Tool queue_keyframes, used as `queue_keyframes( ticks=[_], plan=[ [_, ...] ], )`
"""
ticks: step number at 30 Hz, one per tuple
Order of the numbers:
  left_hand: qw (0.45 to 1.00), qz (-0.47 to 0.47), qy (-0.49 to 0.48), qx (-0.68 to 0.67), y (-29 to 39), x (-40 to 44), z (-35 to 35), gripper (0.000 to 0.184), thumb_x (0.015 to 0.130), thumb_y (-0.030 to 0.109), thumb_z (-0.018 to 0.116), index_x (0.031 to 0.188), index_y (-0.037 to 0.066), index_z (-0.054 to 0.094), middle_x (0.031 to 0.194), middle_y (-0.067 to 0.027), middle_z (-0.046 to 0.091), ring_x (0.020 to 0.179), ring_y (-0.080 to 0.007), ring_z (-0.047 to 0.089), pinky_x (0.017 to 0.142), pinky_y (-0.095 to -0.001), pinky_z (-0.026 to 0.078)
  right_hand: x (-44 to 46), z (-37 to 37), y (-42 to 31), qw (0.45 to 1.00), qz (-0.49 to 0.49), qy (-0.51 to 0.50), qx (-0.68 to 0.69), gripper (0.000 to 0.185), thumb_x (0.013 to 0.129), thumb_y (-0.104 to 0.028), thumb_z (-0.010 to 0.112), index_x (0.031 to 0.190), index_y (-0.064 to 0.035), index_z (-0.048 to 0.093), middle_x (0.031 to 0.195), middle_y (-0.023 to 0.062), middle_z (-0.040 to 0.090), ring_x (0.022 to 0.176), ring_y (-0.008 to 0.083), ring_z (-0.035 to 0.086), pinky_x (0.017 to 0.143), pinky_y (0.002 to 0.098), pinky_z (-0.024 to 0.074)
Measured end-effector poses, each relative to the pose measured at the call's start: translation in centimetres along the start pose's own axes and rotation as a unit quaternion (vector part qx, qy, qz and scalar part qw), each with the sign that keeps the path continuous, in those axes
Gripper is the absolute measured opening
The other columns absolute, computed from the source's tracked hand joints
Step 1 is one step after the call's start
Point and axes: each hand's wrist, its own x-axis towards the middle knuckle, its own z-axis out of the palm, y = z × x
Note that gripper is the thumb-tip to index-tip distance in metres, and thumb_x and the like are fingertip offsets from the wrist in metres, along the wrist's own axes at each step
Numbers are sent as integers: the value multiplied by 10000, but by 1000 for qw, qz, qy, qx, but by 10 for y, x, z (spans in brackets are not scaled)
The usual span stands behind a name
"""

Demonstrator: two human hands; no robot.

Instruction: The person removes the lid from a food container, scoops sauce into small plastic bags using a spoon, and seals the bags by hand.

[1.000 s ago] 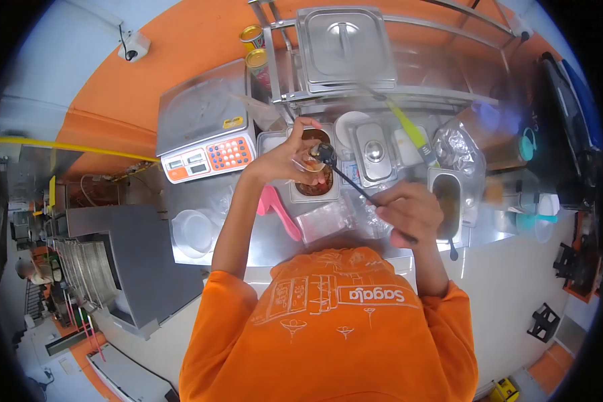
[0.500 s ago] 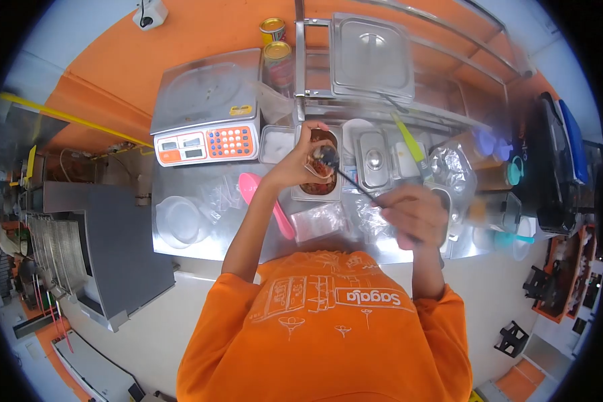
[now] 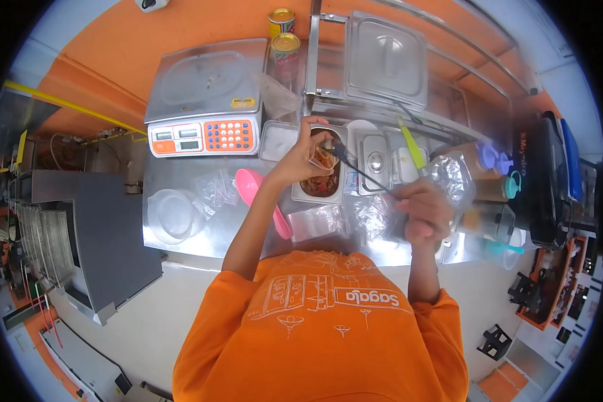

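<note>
My left hand (image 3: 297, 159) is closed around a small clear plastic bag (image 3: 323, 159) with reddish-brown food in it. The bag is held over a rectangular steel food pan (image 3: 317, 199), which contains chunky reddish-brown food (image 3: 319, 185). In my right hand (image 3: 424, 211) is the handle of a long black spoon (image 3: 368, 179). Its dark head sits at the mouth of the bag, and the fingers hide the handle's end. Beneath my left forearm lies a pink spoon (image 3: 249, 184).
A weighing scale (image 3: 204, 137) stands left, above a round clear tub (image 3: 174, 216). Flat plastic bags (image 3: 317, 223) lie in front of the pan. To the right are a lidded steel pan (image 3: 375, 163), a green-handled tool (image 3: 412, 144) and squeeze bottles (image 3: 492, 189). A metal rack (image 3: 313, 53) rises behind.
My right hand has shifted slightly right and down, and the spoon's head has tilted at the bag's mouth. My left hand still holds the bag over the pan. The whole view has shifted slightly.
</note>
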Motion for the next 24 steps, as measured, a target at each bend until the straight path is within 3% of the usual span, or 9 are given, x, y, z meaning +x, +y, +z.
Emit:
queue_keyframes(
  ticks=[4,7,10,13,16,19,22,24],
  plan=[
    [999,21,-27,15,-4,4,-4,818,581,-192,634,1176,148,187,1019,-87,439,991,-174,473,781,-253,412,-3,2,3,999,38,13,7,447,916,-328,450,758,71,574,597,103,557,533,257,596,431,291,462],
    [1000,8,21,2,3,2,-1,794,600,-194,615,1173,151,187,1013,-86,435,926,-158,493,738,-242,430,-11,5,9,994,87,65,3,464,917,-343,437,755,70,570,614,110,565,518,248,584,436,290,456],
    [999,30,15,18,-11,7,-8,797,606,-149,642,1187,167,197,1116,-135,398,929,-137,489,683,-220,460,-17,9,12,992,109,61,-8,480,913,-366,416,781,74,557,665,126,550,534,237,569,448,294,467],
    [999,38,29,7,-10,5,-9,792,608,-156,630,1185,164,192,1087,-129,420,878,-144,514,683,-235,468,-29,8,19,979,140,131,71,452,909,-364,420,825,65,533,692,122,508,557,217,544,469,309,490],
    [998,6,62,1,-5,2,-7,780,600,-216,579,1165,149,185,952,-77,413,801,-148,512,687,-233,451,-35,14,21,958,197,196,65,427,924,-354,394,855,52,507,702,115,467,559,202,513,512,322,510],
    [995,64,75,6,-18,2,-13,773,598,-223,565,1164,140,183,925,-73,410,790,-149,515,689,-226,451,-36,21,27,914,233,331,18,404,945,-328,360,875,47,493,690,109,456,544,196,492,556,327,516],
    [987,70,141,-18,-19,-5,-13,766,598,-223,555,1164,132,181,908,-70,414,798,-152,522,693,-226,451,-61,23,34,877,342,300,-157,401,953,-309,349,833,38,510,696,122,488,563,202,523,561,314,500],
    [979,85,184,17,-14,-9,-12,765,598,-220,557,1163,133,181,902,-68,416,806,-152,522,702,-230,451,-81,32,44,902,367,208,-90,370,942,-280,396,785,27,531,693,122,531,595,187,557,554,301,476]
  ],
)
